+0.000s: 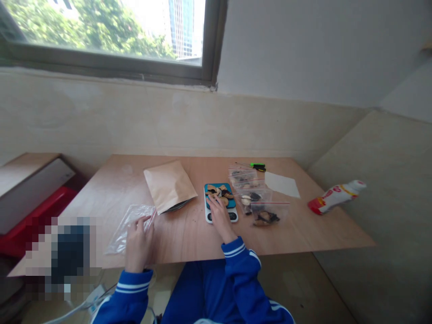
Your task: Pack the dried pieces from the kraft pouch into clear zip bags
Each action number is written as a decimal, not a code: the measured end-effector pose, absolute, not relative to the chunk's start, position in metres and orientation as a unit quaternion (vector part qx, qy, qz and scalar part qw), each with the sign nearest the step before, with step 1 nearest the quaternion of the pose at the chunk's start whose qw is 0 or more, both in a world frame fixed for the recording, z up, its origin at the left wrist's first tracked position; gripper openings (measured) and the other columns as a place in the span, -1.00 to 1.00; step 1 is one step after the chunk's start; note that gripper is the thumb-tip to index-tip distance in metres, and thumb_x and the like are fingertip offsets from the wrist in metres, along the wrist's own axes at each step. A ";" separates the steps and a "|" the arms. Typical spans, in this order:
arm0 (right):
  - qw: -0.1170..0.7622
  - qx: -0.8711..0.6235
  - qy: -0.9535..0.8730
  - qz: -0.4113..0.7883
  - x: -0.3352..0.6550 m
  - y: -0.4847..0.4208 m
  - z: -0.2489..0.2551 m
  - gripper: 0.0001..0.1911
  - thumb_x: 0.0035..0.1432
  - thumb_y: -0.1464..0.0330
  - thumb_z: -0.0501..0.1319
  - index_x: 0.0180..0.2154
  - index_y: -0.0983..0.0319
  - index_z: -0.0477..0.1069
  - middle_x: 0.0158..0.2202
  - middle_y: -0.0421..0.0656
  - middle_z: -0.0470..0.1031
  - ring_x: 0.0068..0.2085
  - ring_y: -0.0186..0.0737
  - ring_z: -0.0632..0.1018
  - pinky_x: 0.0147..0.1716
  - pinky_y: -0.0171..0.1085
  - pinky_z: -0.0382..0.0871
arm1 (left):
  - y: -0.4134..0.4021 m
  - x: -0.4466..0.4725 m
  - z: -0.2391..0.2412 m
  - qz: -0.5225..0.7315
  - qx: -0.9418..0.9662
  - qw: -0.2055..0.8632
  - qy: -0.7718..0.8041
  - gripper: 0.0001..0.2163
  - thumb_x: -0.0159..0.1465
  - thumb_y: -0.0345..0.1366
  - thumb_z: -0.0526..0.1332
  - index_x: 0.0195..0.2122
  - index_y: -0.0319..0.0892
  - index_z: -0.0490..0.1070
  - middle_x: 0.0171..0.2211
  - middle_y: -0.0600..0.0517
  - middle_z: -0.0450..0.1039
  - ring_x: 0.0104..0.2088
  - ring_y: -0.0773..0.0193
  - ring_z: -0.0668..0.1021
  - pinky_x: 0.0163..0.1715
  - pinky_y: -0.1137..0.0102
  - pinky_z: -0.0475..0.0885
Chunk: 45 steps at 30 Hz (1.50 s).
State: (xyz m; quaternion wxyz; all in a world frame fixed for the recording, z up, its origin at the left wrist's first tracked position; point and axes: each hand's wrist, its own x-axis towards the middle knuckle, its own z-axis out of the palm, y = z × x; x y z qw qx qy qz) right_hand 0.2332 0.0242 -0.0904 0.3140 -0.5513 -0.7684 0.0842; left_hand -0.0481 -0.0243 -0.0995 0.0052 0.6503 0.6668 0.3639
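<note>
My left hand is at the front left of the table, its fingers closed on the red-striped edge of a clear zip bag that lies flat. My right hand reaches over a small white kitchen scale with a blue top. Its fingers are stretched out and touch dried brown and dark slices, perhaps dried mushrooms, heaped on the scale. The scale's display is partly covered by this hand. Between my hands, farther back, lies a brown paper pouch with its mouth towards me.
Several filled zip bags overlap right of the scale. Behind them lie green- and yellow-handled screwdrivers and a white paper sheet. A white-and-red bottle appears at the table's right edge. A blurred patch covers the left front corner.
</note>
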 end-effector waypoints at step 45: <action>0.528 -0.543 -0.455 0.468 0.225 -0.028 -0.056 -0.79 0.09 0.22 0.18 -0.30 0.21 0.28 -0.61 -0.29 0.39 -0.61 -0.35 0.41 -0.64 -0.39 0.25 | -0.054 0.050 -0.039 0.586 0.602 -0.021 0.543 -0.83 0.14 -0.34 0.24 -0.49 -0.13 0.22 -0.03 -0.15 0.46 -0.18 0.16 0.56 -0.19 0.17 0.53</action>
